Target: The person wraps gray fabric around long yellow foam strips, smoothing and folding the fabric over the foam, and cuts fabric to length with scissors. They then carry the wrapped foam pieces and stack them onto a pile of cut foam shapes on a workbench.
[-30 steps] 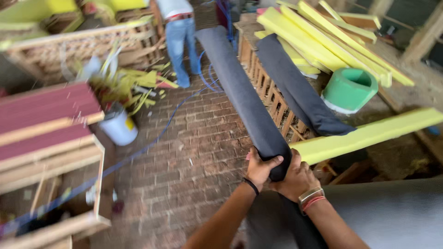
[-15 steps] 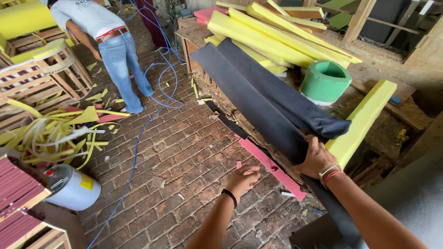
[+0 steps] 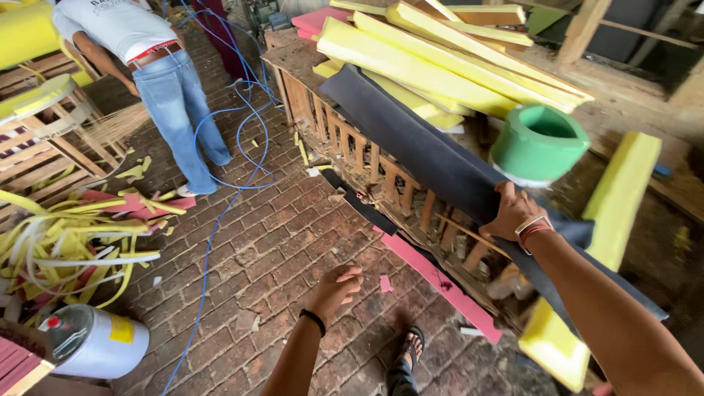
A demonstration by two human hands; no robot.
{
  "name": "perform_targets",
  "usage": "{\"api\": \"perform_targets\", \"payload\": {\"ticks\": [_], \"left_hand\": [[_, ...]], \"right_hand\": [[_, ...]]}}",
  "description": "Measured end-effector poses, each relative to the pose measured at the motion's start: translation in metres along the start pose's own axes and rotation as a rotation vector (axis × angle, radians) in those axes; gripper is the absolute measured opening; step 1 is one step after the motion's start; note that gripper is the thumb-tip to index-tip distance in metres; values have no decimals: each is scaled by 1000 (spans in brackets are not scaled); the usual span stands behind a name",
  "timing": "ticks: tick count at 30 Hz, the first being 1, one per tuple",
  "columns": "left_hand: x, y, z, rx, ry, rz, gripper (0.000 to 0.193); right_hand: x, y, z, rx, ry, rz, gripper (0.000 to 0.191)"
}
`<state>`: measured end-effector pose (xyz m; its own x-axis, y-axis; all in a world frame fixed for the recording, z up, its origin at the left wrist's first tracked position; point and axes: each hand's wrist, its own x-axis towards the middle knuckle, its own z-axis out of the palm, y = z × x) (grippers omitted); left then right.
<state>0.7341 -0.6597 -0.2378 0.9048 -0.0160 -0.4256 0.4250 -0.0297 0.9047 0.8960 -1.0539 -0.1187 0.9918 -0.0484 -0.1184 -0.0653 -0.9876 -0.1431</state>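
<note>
bench [image 3: 352, 154]: slatted wooden thing stacked with yellow foam slabs [image 3: 440, 51]
dark sheet [image 3: 425, 158]: lies along the bench edge, long axis from far-left down toward the near right
green tub [image 3: 539, 143]: on the bench, can't see what's inside
right hand [image 3: 513, 213]: fingers curled over the sheet's edge, further up it than half a second ago
left hand [image 3: 337, 286]: loose, half-open, holding nothing, hanging over the brick floor [image 3: 242, 257]
</note>
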Motion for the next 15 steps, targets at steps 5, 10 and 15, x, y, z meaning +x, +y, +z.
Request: {"api": "perform_targets", "payload": {"ticks": [5,10,15], "left_hand": [[103,38,-1,81,30,-124,52],[193,86,20,104,-7,-137,48],[248,108,52,118,-66,-215,45]], "right_hand": [[155,13,12,-35,-23,-55,116],[222,21,36,-32,-120,32,117],[225,40,51,64,-119,52,117]]}}
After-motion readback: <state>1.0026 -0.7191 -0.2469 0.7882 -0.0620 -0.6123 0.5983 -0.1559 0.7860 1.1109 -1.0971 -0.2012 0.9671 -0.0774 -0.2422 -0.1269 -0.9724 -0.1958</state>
